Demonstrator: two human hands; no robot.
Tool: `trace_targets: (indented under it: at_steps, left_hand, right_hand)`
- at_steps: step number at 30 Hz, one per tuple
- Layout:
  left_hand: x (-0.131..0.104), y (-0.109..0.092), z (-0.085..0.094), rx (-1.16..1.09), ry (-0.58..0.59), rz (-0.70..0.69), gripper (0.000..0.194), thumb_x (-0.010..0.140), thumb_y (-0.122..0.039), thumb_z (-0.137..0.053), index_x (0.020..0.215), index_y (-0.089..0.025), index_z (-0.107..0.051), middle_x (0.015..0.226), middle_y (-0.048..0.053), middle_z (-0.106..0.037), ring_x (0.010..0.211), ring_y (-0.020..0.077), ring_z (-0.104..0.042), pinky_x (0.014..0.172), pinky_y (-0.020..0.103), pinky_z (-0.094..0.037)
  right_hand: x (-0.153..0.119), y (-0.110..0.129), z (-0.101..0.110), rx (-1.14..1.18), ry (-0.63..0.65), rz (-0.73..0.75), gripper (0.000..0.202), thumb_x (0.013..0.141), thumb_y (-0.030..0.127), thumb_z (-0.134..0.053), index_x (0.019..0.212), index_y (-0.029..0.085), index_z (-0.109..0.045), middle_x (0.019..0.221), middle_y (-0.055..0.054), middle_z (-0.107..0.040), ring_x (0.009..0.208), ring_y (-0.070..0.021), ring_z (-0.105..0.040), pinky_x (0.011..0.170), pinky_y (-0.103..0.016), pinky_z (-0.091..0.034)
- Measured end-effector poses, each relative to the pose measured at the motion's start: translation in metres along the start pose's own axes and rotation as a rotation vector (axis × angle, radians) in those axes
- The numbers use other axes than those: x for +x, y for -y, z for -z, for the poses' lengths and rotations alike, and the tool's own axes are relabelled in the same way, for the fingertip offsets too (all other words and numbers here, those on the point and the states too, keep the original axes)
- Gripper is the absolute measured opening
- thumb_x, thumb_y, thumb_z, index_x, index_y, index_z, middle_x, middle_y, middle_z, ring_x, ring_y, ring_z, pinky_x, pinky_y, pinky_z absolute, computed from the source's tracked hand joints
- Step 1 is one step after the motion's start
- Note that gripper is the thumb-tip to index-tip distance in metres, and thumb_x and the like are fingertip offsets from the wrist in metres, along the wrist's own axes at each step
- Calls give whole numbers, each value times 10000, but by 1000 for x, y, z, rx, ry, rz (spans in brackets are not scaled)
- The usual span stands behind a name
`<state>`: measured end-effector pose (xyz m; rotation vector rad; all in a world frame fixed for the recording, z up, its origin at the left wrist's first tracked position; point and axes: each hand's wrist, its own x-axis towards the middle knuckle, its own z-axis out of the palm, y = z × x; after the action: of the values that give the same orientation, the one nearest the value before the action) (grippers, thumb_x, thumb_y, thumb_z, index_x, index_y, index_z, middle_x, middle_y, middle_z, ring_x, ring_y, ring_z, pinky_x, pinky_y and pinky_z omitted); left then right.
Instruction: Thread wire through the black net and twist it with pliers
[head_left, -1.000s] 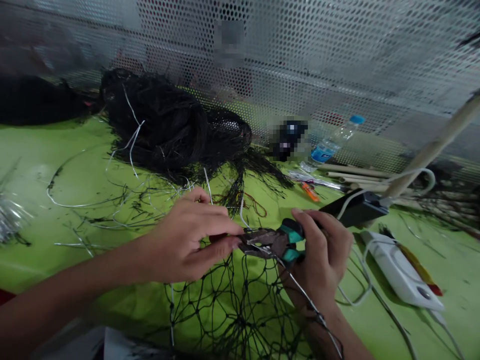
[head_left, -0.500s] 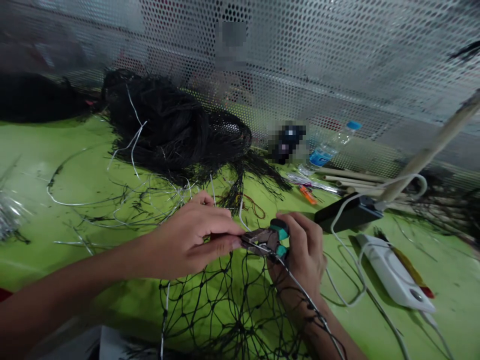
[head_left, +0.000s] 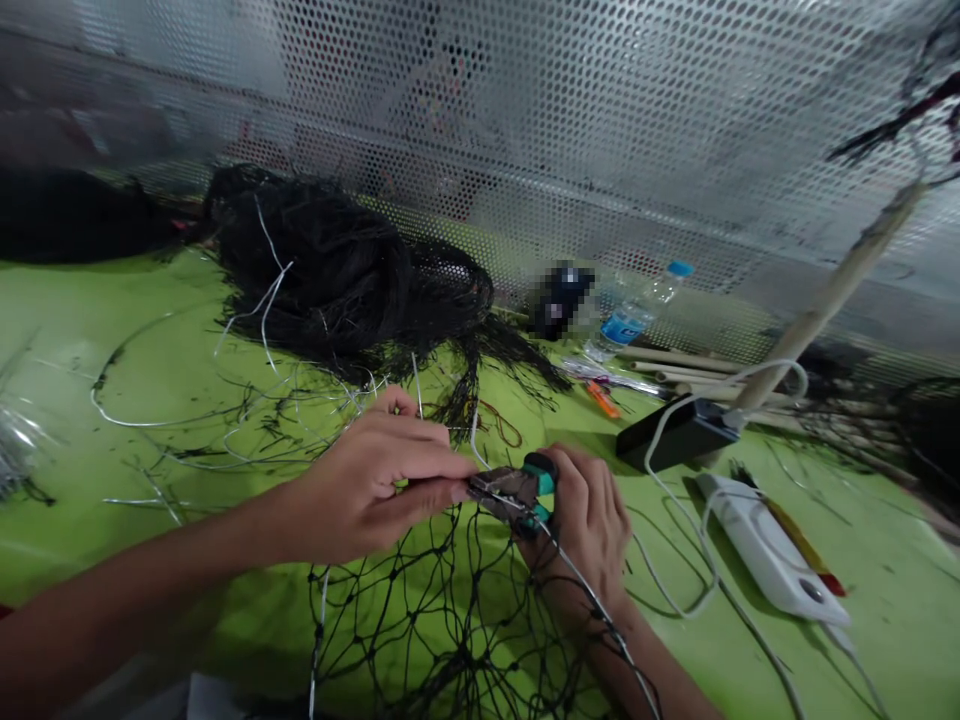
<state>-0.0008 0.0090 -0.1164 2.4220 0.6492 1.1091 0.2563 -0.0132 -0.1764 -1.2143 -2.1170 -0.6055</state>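
Observation:
My right hand (head_left: 581,520) is closed round the green-and-black handles of a pair of pliers (head_left: 506,492). The plier jaws lie along a silvery wire (head_left: 581,580), which runs down over my right forearm. With thumb and forefinger, my left hand (head_left: 394,480) pinches the wire right beside the jaw tips; the pinched end is hidden by the fingers. A black knotted net (head_left: 465,640) hangs beneath both hands, its cords looped along the wire. On the left, the net's edge also follows a length of wire.
Behind my hands lies a heap of black fibre strands (head_left: 322,270) against a perforated metal screen (head_left: 600,120). To the right are a water bottle (head_left: 626,315), an orange cutter (head_left: 602,400), a black box (head_left: 679,435), a white power strip (head_left: 772,550) with cables, and a wooden pole (head_left: 832,300).
The view has shifted slightly, so the surroundings sit a little further left. Both hands keep their hold on the wire and pliers, with little other visible change.

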Motion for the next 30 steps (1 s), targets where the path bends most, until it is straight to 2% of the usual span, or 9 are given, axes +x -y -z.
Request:
trace_targets:
  at_steps: [4,8,12,15,18,20,22,25,30]
  left_hand:
    - [-1,3,-3,34,-84,-64,219,1054,-249,-561,911,-172,-708,658,-60,-566,608,97,-479,769,334,-323]
    - [-3,4,-4,121,-157,-114,169,1040,-220,-565,949,-182,-702,673,-60,-595,602,99,-487,768,343,-324]
    - [-5,4,-5,242,-201,-141,106,1021,-197,-587,987,-190,-687,707,-60,-627,610,97,-495,766,348,-340]
    - [-7,6,-8,303,-275,-173,75,1002,-181,-606,985,-177,-679,734,-46,-647,624,100,-505,759,350,-354]
    - [-8,9,-11,354,-346,-193,61,981,-159,-626,1012,-172,-677,753,-32,-663,636,106,-525,759,352,-362]
    - [-8,9,-13,372,-366,-194,61,977,-153,-630,1011,-177,-675,742,-36,-659,630,107,-524,755,349,-358]
    - [-8,8,-13,374,-346,-195,63,985,-161,-618,1006,-178,-675,737,-39,-651,627,106,-511,757,345,-357]
    - [-6,4,-9,341,-240,-146,103,1006,-174,-581,984,-177,-681,723,-45,-628,632,107,-491,759,334,-346]
    - [-2,1,0,75,-8,1,239,1032,-231,-523,824,-186,-631,646,-57,-547,604,108,-454,750,320,-329]
  right_hand:
    - [3,2,2,12,-12,35,461,860,166,-563,1312,167,-475,1027,-136,-649,872,-294,-603,740,-388,-512]
    - [3,6,4,68,39,9,458,860,184,-571,1310,186,-485,1007,-121,-649,865,-288,-618,701,-378,-522]
    - [-3,11,5,100,54,-43,511,791,149,-592,1292,195,-500,1018,-121,-672,873,-298,-639,670,-384,-539]
    - [-8,14,8,139,110,-76,588,715,125,-589,1292,206,-506,1013,-113,-685,854,-296,-657,633,-377,-543]
    - [-12,18,10,170,179,-102,637,698,130,-573,1327,195,-499,1034,-117,-697,850,-291,-675,620,-374,-549]
    - [-12,21,9,178,175,-109,658,698,137,-564,1349,186,-488,1055,-123,-707,854,-292,-687,635,-380,-560]
    - [-10,22,5,195,142,-114,633,702,148,-563,1330,188,-499,1060,-121,-718,863,-292,-701,665,-390,-572]
    - [-7,21,-2,190,114,-116,540,737,148,-558,1272,212,-522,1033,-94,-729,871,-282,-719,716,-402,-587]
    - [-5,12,-7,237,122,-159,620,769,103,-526,1374,232,-481,1180,-112,-689,1005,-276,-721,659,-348,-612]
